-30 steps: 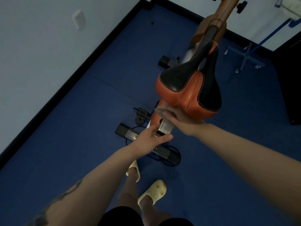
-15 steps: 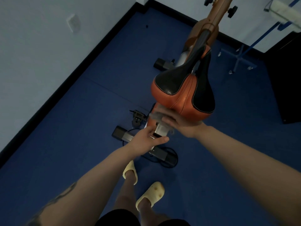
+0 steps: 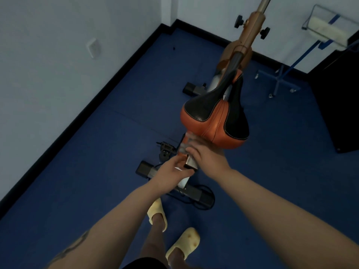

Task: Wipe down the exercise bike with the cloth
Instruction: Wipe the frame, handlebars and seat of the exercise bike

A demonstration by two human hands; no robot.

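A person stands at the rear of an orange exercise bike (image 3: 245,45) on a dark blue floor (image 3: 81,171), seen from above by the camera worn on the head, with both bare arms reaching forward to the frame just under the saddle (image 3: 214,121). The right hand (image 3: 208,159), coming in from five o'clock, lies over the metal seat-post block (image 3: 190,162) with its fingers curled down onto a pale cloth (image 3: 186,146), which is blurred and mostly hidden, pressed against the orange frame directly below the saddle's rear edge; the hand grips the cloth. The left hand (image 3: 172,174), coming in from seven o'clock, sits just beside and below the right, its fingers bent toward the same block, thumb lying along the near side; whether it clasps the block or only touches it cannot be told. The orange-and-black saddle sits at the centre of the view, its nose pointing toward one o'clock along the bike's stem, where two black knobs (image 3: 264,33) stand out. The rear stabiliser bar (image 3: 196,194) crosses the floor under the hands, with a black cable (image 3: 206,205) looped beside it, and a pedal (image 3: 165,147) shows at nine o'clock from the hands. Two feet in pale yellow clogs (image 3: 183,244) stand at six o'clock. A blue-framed stand (image 3: 281,80) rests near the wall at two o'clock, beside a dark cabinet (image 3: 338,98) at three o'clock.
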